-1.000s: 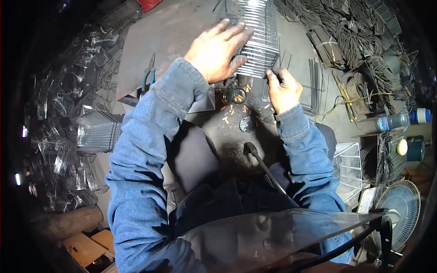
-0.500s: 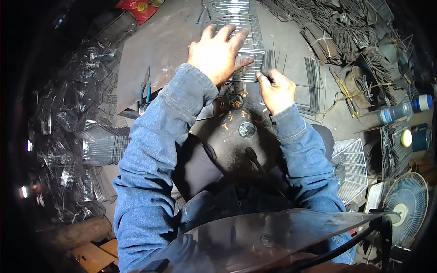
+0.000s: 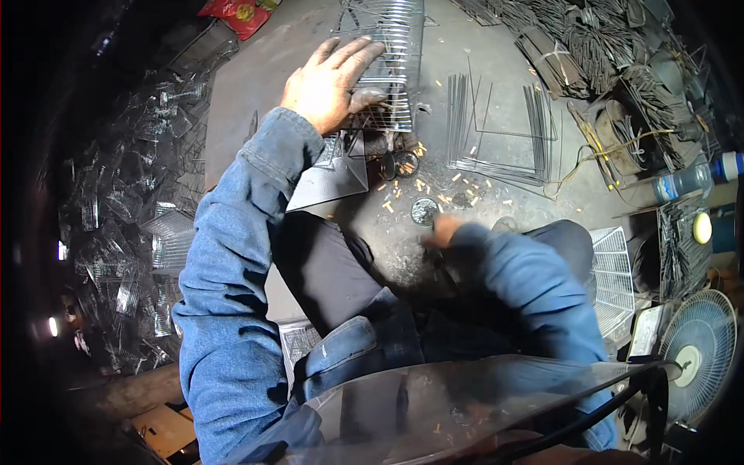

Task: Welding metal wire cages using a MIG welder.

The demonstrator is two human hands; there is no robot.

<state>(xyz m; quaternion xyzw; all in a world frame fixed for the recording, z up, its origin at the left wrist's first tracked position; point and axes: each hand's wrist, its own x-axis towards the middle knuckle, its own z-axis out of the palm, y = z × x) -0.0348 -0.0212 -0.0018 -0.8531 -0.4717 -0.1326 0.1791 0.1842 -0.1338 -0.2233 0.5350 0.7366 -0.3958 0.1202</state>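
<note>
A wire basket (image 3: 399,39) of shiny parallel rods lies across the low work surface ahead. My left hand (image 3: 333,85) rests over its left side, fingers stretched and thumb against the wires. Between my knees is my right hand (image 3: 446,231), apart from the basket and smeared by motion; whether it grips the dark handle there cannot be made out. Just beyond it sits a small round dish (image 3: 424,211), with a second dark round dish (image 3: 405,163) nearer the basket. Bent thin wire frames (image 3: 539,124) lie stacked to the right.
Short orange stubs (image 3: 420,186) litter the floor around the dishes. Wire baskets (image 3: 174,236) are piled left; another basket (image 3: 612,271) stands right. Rod bundles (image 3: 597,62) fill the far right, with a bottle (image 3: 682,186) and fan (image 3: 694,353) nearer. A transparent visor (image 3: 434,395) crosses the lower view.
My right hand has left the basket's near corner and come back toward my knees. My left hand stays on the basket; both sit farther left in view.
</note>
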